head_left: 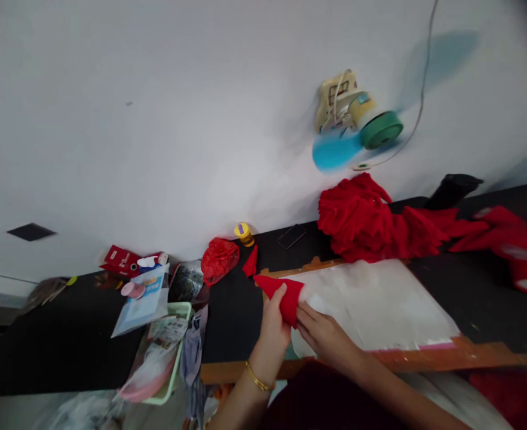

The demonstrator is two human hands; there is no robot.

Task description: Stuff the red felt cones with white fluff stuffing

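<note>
A red cone-shaped felt hat (290, 297) is held up over the near left part of a white sheet (371, 298) on the black table. Its point aims left and its wide rim faces right. My left hand (276, 316) wraps round the middle of the hat, thumb on top. At the rim, my right hand (319, 328) pinches the edge with its fingertips; the fingers are partly hidden by blur. Another small red cone (251, 261) lies on the table just beyond the hat's tip.
Behind the sheet sits a large heap of red felt pieces (357, 218), with more red pieces (514, 248) at right. A phone (291, 236), a yellow jar (244, 234) and a red plastic bag (220, 261) stand near the wall. A green basket (174, 376) is at left; a fan (357, 128) hangs above.
</note>
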